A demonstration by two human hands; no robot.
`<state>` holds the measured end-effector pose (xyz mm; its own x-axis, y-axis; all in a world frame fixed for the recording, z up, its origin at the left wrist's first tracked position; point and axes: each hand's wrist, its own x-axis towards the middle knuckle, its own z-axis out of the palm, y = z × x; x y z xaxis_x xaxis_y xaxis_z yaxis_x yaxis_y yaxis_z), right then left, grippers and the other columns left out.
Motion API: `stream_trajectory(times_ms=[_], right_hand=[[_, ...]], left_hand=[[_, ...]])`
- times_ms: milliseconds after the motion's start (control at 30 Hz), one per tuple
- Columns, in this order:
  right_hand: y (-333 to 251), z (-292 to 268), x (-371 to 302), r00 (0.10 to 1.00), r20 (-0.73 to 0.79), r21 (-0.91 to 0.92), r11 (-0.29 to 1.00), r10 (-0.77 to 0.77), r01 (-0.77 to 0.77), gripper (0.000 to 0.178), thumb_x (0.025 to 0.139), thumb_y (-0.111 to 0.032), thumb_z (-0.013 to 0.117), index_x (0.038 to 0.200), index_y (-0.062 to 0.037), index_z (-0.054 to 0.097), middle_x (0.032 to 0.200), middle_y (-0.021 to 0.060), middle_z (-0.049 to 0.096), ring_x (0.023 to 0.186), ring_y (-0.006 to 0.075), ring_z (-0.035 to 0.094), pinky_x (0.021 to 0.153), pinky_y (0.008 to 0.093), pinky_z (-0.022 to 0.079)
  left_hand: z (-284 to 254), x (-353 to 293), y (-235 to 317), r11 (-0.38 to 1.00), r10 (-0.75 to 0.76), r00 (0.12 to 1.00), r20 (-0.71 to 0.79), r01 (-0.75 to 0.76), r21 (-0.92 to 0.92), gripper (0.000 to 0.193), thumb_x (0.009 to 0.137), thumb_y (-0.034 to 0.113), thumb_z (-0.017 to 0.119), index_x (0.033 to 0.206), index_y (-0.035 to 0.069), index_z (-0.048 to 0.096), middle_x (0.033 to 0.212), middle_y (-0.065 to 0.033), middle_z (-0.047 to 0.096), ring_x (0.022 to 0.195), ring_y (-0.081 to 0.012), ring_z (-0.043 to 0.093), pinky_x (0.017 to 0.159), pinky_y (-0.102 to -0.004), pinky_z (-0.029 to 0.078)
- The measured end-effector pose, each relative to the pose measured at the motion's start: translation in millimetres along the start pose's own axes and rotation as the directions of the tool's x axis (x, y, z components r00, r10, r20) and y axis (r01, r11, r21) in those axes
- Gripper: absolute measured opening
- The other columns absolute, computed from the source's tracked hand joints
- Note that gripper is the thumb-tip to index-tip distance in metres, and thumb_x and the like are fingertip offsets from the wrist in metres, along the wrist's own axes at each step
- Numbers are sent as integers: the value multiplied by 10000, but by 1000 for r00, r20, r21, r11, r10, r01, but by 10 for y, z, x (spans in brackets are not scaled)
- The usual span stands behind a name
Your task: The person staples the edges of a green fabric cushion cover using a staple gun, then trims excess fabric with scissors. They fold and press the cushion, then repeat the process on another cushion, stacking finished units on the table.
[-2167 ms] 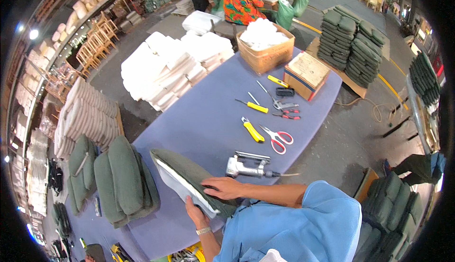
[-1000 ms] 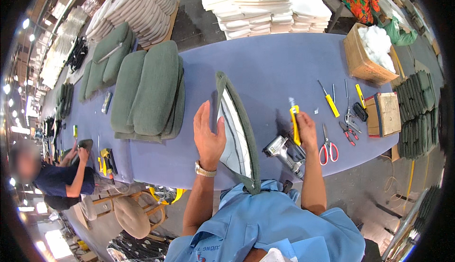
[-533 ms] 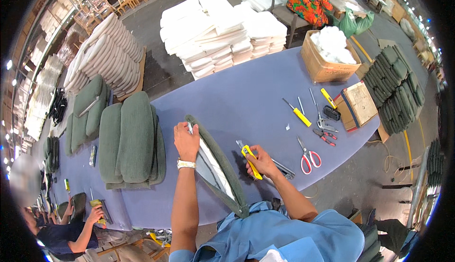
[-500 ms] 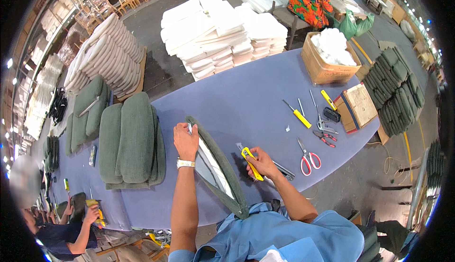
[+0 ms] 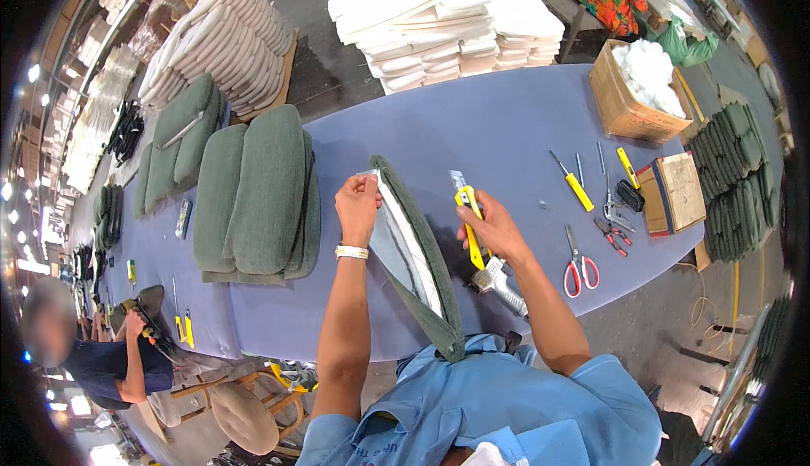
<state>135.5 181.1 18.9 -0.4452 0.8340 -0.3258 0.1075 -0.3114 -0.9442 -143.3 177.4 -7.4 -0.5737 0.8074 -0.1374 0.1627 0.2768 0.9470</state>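
Note:
A dark green fabric cushion point(image 5: 415, 238) stands on its edge, slanting from my left hand down to my blue shirt. Its side gapes, showing white filling and a pale grey lining inside. My left hand point(image 5: 359, 210) pinches the far end of the opening, at a whitish edge of the cover. To the right of the cushion, apart from it, my right hand point(image 5: 494, 228) grips a yellow utility knife point(image 5: 469, 204), its blade out and pointing away from me. A silver metal tool point(image 5: 499, 285) lies beneath my right wrist, partly hidden.
Red-handled scissors point(image 5: 580, 274), a yellow-handled screwdriver point(image 5: 578, 192) and pliers point(image 5: 614, 235) lie at right. Beyond are a wooden box point(image 5: 672, 193) and a carton point(image 5: 629, 99) of white stuffing. Green cushions point(image 5: 268, 192) are piled at left, where a co-worker point(image 5: 126, 356) handles a tool.
My right hand has tilted the knife more upright. My left hand stays at the cushion's far end. The whole view has shifted, and the co-worker has changed what they hold.

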Motion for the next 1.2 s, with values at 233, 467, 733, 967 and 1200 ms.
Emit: stream_trajectory(times_ms=[233,467,733,967,1200], right_hand=[[-317,250,347,994,87,-301,949,-70,93,310,985,-309,636,1054,-10,591,800,109,716,649,216,710,633,406,551],[-477,422,709,979,176,-525,831,-104,182,413,938,-377,625,1057,18,616,876,219,721,823,393,709,764,490,536],[-568,585,981,964,263,-697,687,-22,206,363,935,-304,591,1024,48,585,831,236,718,766,383,725,725,489,540],[-608,674,1068,967,257,-772,602,1,204,407,908,-262,545,1110,83,625,995,326,712,935,489,695,847,552,531],[-845,740,1135,953,286,-833,518,99,196,406,855,-216,553,1033,109,719,1063,342,712,1016,458,715,889,510,569]], left_hand=[[151,-32,244,724,455,890,21,-384,574,272,868,267,785,914,13,701,814,-134,724,728,-325,703,722,-426,554],[69,158,-88,986,110,994,9,-110,124,256,887,234,797,914,14,670,710,-50,648,612,-171,611,623,-356,518],[105,57,-232,888,-60,991,118,107,-447,215,940,227,786,909,67,646,706,33,581,608,-49,515,574,-215,417],[122,46,-217,891,-44,991,124,95,-444,216,943,226,784,915,67,641,710,31,580,614,-57,516,579,-222,407],[129,71,-244,914,-20,993,113,64,-401,219,957,234,768,891,66,643,724,34,588,611,-41,507,565,-217,417]])
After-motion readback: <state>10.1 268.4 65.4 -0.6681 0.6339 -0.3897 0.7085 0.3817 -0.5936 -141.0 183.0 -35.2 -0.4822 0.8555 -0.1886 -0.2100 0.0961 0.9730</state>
